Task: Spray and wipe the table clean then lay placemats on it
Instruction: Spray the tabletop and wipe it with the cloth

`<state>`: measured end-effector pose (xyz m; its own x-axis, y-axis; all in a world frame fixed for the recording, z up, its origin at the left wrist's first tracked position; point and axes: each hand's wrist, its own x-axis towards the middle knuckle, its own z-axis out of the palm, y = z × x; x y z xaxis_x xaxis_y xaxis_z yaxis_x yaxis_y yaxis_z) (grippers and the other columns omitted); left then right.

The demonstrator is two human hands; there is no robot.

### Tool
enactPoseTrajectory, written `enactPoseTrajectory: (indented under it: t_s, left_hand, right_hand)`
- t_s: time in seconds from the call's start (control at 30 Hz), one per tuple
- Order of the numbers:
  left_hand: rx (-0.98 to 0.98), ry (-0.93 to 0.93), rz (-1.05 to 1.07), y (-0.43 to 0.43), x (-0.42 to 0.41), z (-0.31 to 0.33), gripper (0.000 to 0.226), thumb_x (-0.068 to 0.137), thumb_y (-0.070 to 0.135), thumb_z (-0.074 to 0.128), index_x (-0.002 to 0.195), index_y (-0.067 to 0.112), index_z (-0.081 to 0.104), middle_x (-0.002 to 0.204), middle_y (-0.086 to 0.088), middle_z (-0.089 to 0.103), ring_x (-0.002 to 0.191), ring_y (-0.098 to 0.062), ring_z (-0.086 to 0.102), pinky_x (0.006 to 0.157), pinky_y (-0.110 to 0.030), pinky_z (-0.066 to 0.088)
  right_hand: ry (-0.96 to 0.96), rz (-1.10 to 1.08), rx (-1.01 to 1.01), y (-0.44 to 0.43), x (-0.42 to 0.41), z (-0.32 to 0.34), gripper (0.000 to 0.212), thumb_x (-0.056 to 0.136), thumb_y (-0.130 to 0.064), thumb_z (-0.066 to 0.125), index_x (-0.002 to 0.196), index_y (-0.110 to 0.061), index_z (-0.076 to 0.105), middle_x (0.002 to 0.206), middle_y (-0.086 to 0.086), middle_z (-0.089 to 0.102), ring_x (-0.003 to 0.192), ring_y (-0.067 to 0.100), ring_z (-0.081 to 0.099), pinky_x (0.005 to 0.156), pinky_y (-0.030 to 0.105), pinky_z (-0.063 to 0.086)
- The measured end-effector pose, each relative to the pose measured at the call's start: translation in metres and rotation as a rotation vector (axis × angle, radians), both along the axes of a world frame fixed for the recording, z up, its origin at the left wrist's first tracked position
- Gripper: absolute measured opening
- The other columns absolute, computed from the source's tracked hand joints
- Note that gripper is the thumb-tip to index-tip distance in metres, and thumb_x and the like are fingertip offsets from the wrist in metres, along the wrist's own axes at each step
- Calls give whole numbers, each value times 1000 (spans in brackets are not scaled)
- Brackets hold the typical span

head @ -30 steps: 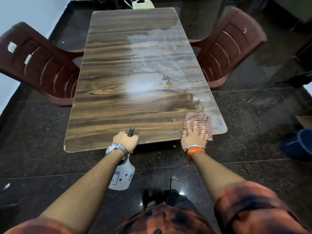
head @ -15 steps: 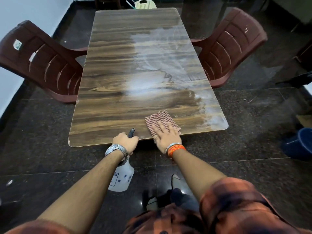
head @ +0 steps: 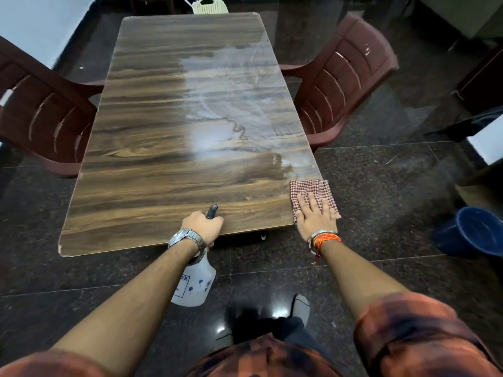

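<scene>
A long wood-grain table [head: 152, 170] runs away from me, with a wet, streaky patch on its right half. My left hand [head: 202, 225] grips the head of a white spray bottle [head: 194, 287] at the near edge; the bottle hangs below the tabletop. At the near right corner lies a red-and-white checked cloth [head: 309, 190], partly over the edge. My right hand [head: 314, 217] presses flat on it with fingers spread. No placemats are in view.
Two dark red plastic chairs flank the table, one on the left [head: 40, 115] and one on the right [head: 343, 77]. A blue bucket [head: 473, 231] stands on the dark tiled floor at the right. A pale chair back [head: 209, 5] shows beyond the far end.
My right hand swept the cloth from the right corner to the middle of the near edge, then back right to the corner. The left hand and bottle stayed at the edge.
</scene>
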<state>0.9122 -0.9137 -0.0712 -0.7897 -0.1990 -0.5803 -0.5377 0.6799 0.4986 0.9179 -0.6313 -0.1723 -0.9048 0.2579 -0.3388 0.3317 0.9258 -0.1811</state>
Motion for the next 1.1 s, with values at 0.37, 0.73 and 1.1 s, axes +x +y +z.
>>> enactPoseTrajectory:
  t_s: [0.37, 0.73, 1.1]
  left_hand:
    - [8, 40, 89, 139, -55, 3, 30, 85, 35, 54, 80, 10, 70, 75, -10, 71, 74, -29, 65, 68, -28, 44]
    - [13, 147, 245, 180, -119, -2, 28, 83, 33, 60, 91, 7, 66, 94, -14, 69, 85, -35, 62, 70, -32, 43]
    - [-23, 68, 379, 180, -210, -4, 43, 82, 34, 58, 110, 2, 68, 109, -20, 68, 94, -39, 65, 85, -36, 55]
  right_hand:
    - [67, 341, -14, 56, -43, -6, 56, 98, -46, 27, 150, -46, 6, 161, -9, 1, 147, 30, -2, 117, 46, -3]
    - [102, 533, -49, 76, -94, -8, 55, 98, -47, 23, 149, -47, 3, 161, -9, 0, 147, 28, -5, 116, 43, -9]
    - [38, 676, -36, 85, -190, -3, 55, 99, -48, 24, 148, -48, 0, 161, -10, -2, 147, 28, -8, 117, 44, -9]
